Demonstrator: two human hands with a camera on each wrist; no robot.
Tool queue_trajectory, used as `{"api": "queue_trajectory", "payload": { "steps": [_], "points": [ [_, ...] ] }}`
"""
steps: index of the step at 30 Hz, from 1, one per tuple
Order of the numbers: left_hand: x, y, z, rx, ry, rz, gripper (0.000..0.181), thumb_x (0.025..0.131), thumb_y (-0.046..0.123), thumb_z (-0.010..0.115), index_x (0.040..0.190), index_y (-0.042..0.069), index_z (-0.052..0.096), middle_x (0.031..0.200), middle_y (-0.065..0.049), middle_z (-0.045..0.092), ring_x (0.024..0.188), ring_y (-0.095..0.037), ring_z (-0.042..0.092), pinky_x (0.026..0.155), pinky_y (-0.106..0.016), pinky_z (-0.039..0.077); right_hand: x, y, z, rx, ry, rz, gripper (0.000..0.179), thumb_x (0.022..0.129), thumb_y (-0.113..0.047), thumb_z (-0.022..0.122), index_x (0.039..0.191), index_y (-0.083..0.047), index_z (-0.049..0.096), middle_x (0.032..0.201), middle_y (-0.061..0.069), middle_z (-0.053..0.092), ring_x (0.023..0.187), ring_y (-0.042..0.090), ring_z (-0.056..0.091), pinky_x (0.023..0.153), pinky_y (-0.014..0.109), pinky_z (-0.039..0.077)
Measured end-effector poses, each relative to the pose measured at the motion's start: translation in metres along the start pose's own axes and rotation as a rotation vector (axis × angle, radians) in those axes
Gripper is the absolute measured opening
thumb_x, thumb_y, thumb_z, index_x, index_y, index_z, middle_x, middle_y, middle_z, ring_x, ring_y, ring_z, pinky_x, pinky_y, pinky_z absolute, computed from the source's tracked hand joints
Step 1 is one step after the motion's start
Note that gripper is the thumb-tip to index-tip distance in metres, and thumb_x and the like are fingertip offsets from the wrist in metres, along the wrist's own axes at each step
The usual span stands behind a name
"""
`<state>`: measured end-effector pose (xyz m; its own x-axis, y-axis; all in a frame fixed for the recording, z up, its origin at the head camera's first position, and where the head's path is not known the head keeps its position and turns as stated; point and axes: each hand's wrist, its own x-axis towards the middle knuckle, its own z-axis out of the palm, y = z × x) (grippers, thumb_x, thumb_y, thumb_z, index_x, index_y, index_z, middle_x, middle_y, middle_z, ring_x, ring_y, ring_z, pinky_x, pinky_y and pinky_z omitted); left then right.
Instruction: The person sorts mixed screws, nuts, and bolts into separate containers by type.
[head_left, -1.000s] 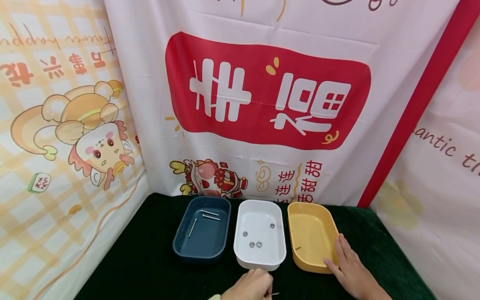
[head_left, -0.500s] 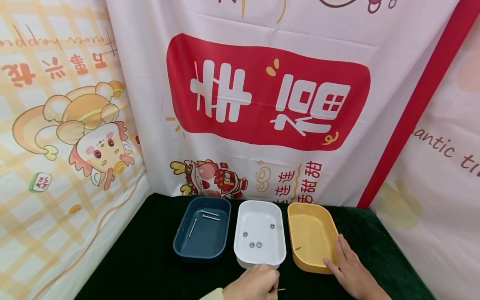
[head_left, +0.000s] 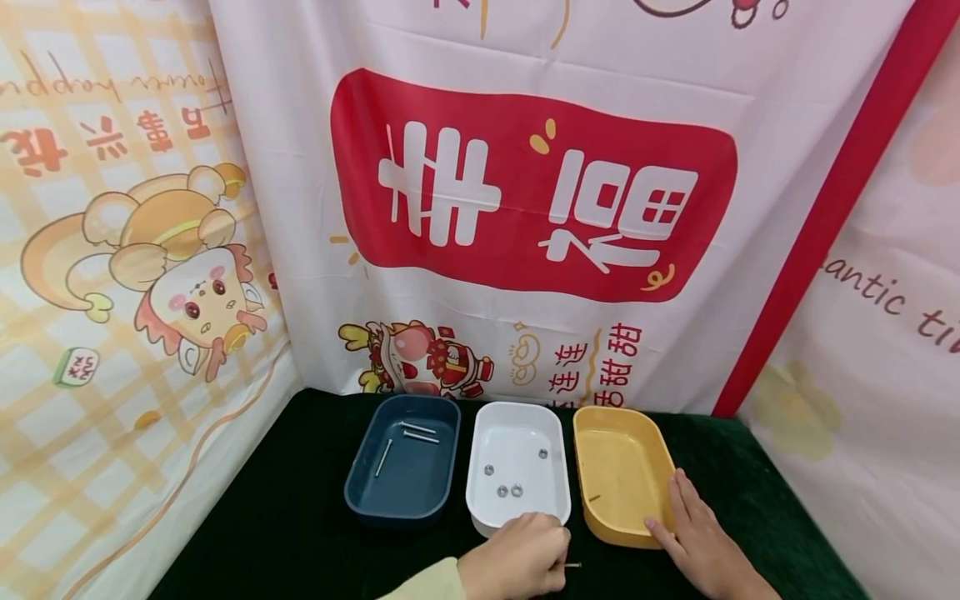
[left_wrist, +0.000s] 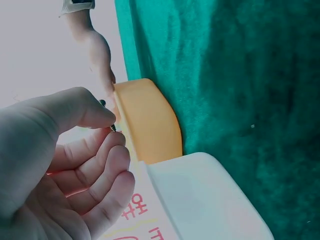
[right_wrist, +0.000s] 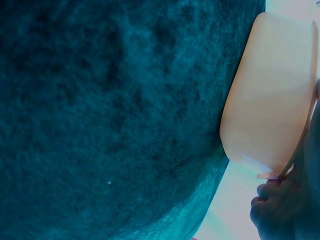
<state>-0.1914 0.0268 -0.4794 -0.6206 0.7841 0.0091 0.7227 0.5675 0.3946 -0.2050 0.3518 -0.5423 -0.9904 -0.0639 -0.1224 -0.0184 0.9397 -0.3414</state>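
Observation:
My left hand is in front of the white tray, pinching a small screw between thumb and fingertips. In the left wrist view the dark head and threaded tip of the screw stick out past the thumb; its middle is hidden. Fairly straight fingers of my right hand rest along the right side of the yellow tray, with the thumb at its near rim. A short thin brownish piece lies in that tray. Several nuts sit in the white tray.
To the left stands a dark blue tray with three long bolts in it. All three trays stand in a row on dark green cloth. A printed white curtain hangs behind them.
My left hand has moved right and a little away from me with the screw, now overlapping the white tray's near edge. The right hand stays at the yellow tray.

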Motion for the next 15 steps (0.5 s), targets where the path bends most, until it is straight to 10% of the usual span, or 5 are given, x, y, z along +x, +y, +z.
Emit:
{"api": "queue_trajectory", "payload": {
  "steps": [15],
  "points": [
    [0.028, 0.003, -0.007, 0.163, 0.085, 0.065, 0.035, 0.086, 0.012, 0.079, 0.059, 0.021, 0.059, 0.056, 0.014, 0.049, 0.054, 0.002, 0.045, 0.048, -0.012, 0.037, 0.001, 0.0, 0.001, 0.003, 0.0, 0.009, 0.109, 0.101, -0.078, 0.036, 0.168, 0.0, 0.001, 0.176, 0.025, -0.005, 0.157, 0.056, 0.014, 0.121, 0.078, 0.021]
  ]
}}
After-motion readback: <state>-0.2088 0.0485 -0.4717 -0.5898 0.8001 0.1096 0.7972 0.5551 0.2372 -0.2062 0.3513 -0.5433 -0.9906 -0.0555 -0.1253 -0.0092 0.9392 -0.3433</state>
